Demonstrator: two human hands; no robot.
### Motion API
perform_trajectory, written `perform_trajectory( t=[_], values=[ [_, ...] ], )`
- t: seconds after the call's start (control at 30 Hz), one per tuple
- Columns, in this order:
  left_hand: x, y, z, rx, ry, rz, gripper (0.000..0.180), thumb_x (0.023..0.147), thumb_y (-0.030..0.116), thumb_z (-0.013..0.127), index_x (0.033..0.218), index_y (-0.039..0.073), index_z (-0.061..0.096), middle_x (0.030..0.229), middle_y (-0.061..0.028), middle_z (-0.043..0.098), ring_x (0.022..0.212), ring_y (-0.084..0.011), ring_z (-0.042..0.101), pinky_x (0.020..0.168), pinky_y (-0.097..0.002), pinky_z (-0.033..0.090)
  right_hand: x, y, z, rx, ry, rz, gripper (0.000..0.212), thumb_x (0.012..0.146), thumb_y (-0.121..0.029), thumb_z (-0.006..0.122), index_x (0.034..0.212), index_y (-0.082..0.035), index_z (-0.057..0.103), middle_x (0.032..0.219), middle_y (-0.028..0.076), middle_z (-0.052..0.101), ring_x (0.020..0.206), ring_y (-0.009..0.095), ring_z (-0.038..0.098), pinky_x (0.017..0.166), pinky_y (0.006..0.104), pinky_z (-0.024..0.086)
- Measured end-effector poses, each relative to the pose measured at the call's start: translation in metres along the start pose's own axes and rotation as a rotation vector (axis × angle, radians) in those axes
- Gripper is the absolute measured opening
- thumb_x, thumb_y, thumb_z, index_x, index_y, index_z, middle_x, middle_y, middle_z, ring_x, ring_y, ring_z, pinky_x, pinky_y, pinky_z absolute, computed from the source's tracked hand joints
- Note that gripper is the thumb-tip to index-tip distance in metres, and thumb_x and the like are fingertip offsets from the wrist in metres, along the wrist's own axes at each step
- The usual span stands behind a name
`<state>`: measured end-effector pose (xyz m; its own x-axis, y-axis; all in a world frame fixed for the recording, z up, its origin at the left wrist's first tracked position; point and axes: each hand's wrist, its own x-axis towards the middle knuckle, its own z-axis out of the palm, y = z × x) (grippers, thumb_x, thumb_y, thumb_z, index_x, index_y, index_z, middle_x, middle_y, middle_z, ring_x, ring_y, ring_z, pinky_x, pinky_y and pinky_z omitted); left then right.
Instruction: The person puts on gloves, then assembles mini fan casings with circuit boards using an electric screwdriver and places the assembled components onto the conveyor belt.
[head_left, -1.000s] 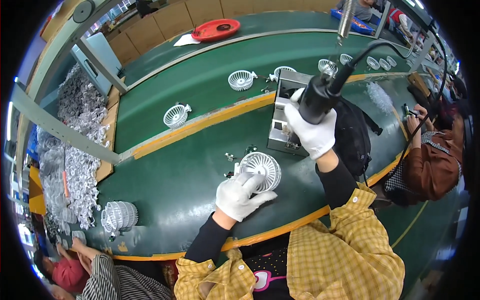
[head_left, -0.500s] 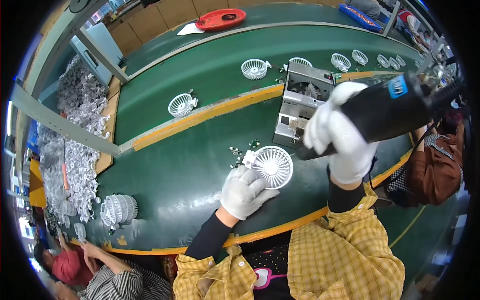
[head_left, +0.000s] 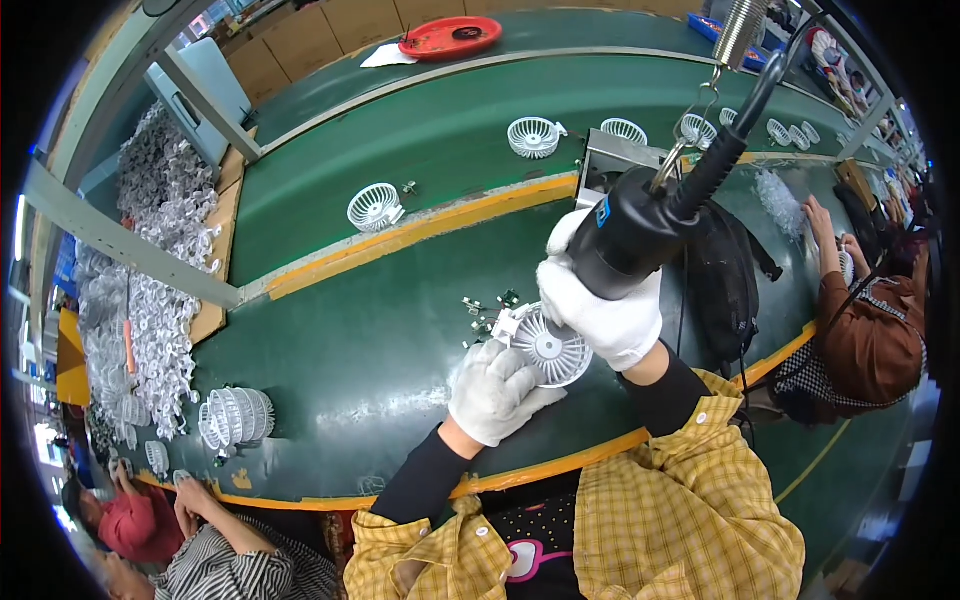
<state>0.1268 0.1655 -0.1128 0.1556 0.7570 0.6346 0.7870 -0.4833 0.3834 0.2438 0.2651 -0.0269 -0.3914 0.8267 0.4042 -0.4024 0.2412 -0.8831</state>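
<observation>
A round white fan housing [head_left: 568, 362] with radial ribs lies on the green work surface in front of me. Gloved in white, my left hand [head_left: 490, 393] grips its near left edge. Small green circuit boards [head_left: 480, 312] on wires trail from the housing's connector end. My right hand [head_left: 615, 318], also gloved, is wrapped round a black electric screwdriver [head_left: 628, 235], which hangs from a metal spring [head_left: 738, 35]. The screwdriver stands over the housing's upper edge; my right hand hides its tip. Behind it, a metal box-like machine [head_left: 615, 150] is partly covered.
On the far belt sit several fan housings [head_left: 376, 207]. A stack of white housings [head_left: 240, 417] stands at left, near a heap of white parts [head_left: 150, 240]. A red tray [head_left: 445, 38] lies at the back. Right of me are a black bag-like object [head_left: 722, 285] and a co-worker [head_left: 870, 335].
My right hand has brought the screwdriver left and swung it from nearly level to steep, over the fan housing. My left hand stays on the housing, with only a slight shift.
</observation>
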Motion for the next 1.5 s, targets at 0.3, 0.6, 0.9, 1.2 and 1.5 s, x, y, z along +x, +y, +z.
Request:
perform_trajectory(
  t=[0.3,0.6,0.9,1.2,1.5],
  values=[
    [-0.004,-0.002,0.002,0.01,-0.002,-0.031,0.027,0.057,0.029,0.079,0.061,0.012,0.058,0.066,-0.0029,0.051,0.069,-0.0251,0.052,0.057,-0.0377,0.041,0.003,-0.003,-0.007,0.12,0.0,-0.004,0.026,0.076,0.01,0.054,0.098,-0.002,0.046,0.062,0.007,0.051,0.043,0.015,0.049,0.044,0.0283,0.043],
    [-0.002,0.002,0.003,0.009,0.014,-0.044,0.029,0.059,0.03,0.079,0.063,0.012,0.056,0.067,-0.0035,0.05,0.073,-0.026,0.054,0.059,-0.038,0.041,0.028,0.004,-0.042,-0.234,0.336,-0.122,0.015,0.077,0.007,0.062,0.088,0.0,0.055,0.06,0.003,0.055,0.046,0.01,0.052,0.045,0.024,0.042],
    [0.001,0.006,0.001,0.027,0.003,-0.064,0.028,0.061,0.03,0.078,0.062,0.012,0.057,0.068,-0.0035,0.05,0.073,-0.0258,0.054,0.06,-0.0377,0.041,0.002,-0.036,-0.025,-0.065,0.133,-0.078,0.022,0.079,0.009,0.05,0.1,0.001,0.046,0.059,0.006,0.051,0.042,0.014,0.047,0.044,0.0266,0.042],
    [0.003,0.003,0.006,0.009,0.048,-0.034,0.025,0.063,0.03,0.077,0.067,0.011,0.062,0.07,-0.0036,0.054,0.072,-0.0263,0.054,0.061,-0.0369,0.042,-0.015,-0.013,0.01,-0.239,-0.033,-0.104,0.025,0.068,0.007,0.062,0.088,-0.005,0.053,0.077,0.001,0.053,0.066,0.008,0.052,0.059,0.0232,0.043],
    [0.004,0.004,0.008,-0.027,0.052,-0.067,0.026,0.062,0.029,0.078,0.07,0.009,0.063,0.074,-0.0051,0.057,0.076,-0.0289,0.056,0.06,-0.0382,0.043,-0.012,-0.005,0.002,-0.184,-0.269,-0.009,0.023,0.07,0.005,0.063,0.088,-0.005,0.052,0.08,0.002,0.054,0.073,0.01,0.056,0.067,0.0252,0.047]
  ],
)
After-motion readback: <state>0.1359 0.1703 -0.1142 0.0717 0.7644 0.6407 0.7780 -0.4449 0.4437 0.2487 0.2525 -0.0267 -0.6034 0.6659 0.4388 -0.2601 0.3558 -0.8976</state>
